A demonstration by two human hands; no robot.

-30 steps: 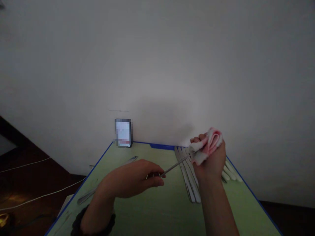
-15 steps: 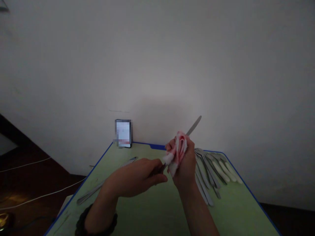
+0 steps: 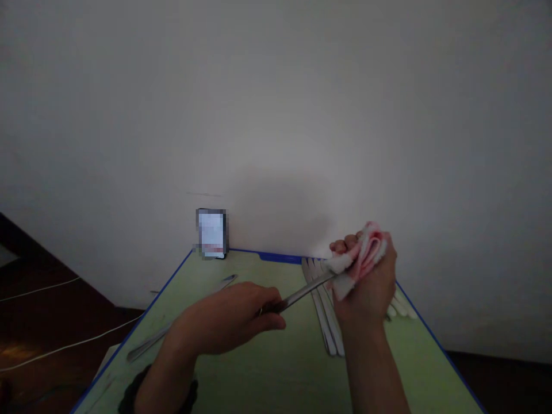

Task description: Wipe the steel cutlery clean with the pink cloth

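My left hand (image 3: 241, 316) is closed round the handle end of a table knife (image 3: 306, 292), which slants up to the right. A folded pink-and-white cloth (image 3: 364, 256) is gripped in my right hand (image 3: 366, 287), wrapped about the far part of the knife; the blade's tip is hidden there. Silver table knives (image 3: 323, 316) lie on the table just below and left of my right hand. Partly behind that wrist are white-handled pieces of cutlery (image 3: 401, 305). Another long metal utensil (image 3: 149, 344) lies at the left, partly covered by my left forearm.
The green table (image 3: 276, 374) has a blue edge and stands against a pale wall (image 3: 276, 103). A phone (image 3: 212, 233) with a lit screen leans on the wall at the back left. White cables (image 3: 56, 346) run along the dark floor on the left.
My right hand with the cloth moved left toward the left hand, baring the blade tip, then slid back up and right along the knife. The left hand kept its hold on the handle.
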